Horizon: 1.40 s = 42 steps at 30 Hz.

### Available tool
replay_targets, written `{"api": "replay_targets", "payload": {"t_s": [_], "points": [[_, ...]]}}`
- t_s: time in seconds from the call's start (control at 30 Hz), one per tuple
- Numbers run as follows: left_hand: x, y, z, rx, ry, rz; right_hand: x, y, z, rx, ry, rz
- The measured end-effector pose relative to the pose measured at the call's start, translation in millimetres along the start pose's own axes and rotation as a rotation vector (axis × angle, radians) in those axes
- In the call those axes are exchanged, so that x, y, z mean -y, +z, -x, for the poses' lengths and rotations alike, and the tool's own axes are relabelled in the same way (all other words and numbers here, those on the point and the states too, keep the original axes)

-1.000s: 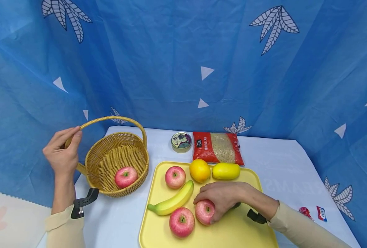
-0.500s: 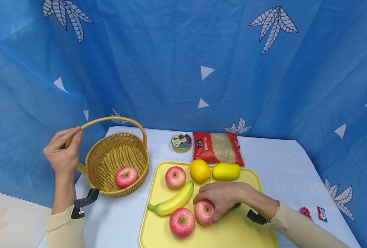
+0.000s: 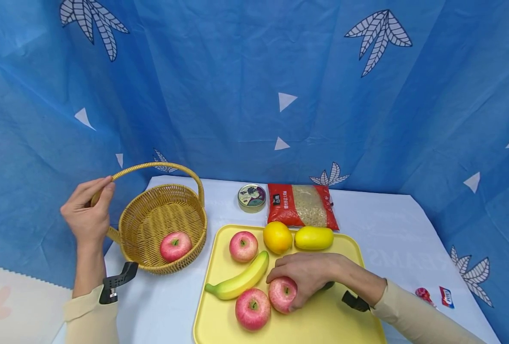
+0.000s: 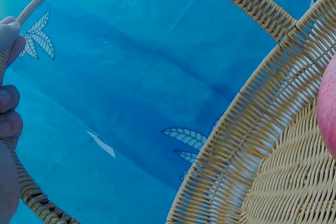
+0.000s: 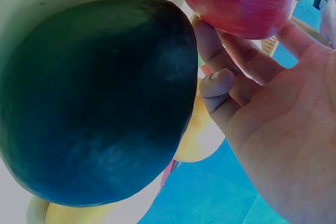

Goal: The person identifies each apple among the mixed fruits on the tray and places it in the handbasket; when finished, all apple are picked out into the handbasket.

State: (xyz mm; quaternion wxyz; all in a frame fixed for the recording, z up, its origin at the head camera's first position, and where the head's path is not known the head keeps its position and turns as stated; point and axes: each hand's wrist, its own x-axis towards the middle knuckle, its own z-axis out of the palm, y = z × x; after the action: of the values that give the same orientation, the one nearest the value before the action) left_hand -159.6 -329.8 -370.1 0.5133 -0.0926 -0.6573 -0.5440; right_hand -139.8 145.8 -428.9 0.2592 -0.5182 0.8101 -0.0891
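Observation:
My left hand (image 3: pixel 87 210) grips the arched handle (image 3: pixel 168 165) of a round wicker basket (image 3: pixel 127 217), which has one pink-red apple (image 3: pixel 175 247) inside. On the yellow tray (image 3: pixel 323 327), my right hand (image 3: pixel 308 277) curls its fingers and thumb round another apple (image 3: pixel 282 295). That apple sits right beside a third apple (image 3: pixel 253 309). A smooth dark green fruit (image 5: pixel 105 103) fills much of the right wrist view; in the head view my right hand hides most of it. The left wrist view shows fingers (image 4: pixel 8 98) wrapped round the handle.
The tray also holds a banana (image 3: pixel 239 278), an apple (image 3: pixel 243 247), an orange (image 3: pixel 277 237) and a yellow oblong fruit (image 3: pixel 314 238). Behind it are a round tin (image 3: pixel 252 198) and a red food bag (image 3: pixel 301 205). Small wrapped sweets (image 3: pixel 446 297) lie far right.
The right hand and its apple have shifted very slightly left, closer to the neighbouring apple. The left hand and basket stay in place.

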Motion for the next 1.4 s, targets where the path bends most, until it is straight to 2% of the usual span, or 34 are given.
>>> {"api": "replay_targets", "payload": {"t_s": [0.43,1.4], "points": [[4.8,-1.6,-0.1,0.000,-0.004,0.013,0.4,-1.9,0.2,-0.012,0.000,-0.019],[-1.3,0.7,-1.4,0.002,0.005,-0.008,1.1,-5.7,0.0,-0.011,0.010,-0.019]]}}
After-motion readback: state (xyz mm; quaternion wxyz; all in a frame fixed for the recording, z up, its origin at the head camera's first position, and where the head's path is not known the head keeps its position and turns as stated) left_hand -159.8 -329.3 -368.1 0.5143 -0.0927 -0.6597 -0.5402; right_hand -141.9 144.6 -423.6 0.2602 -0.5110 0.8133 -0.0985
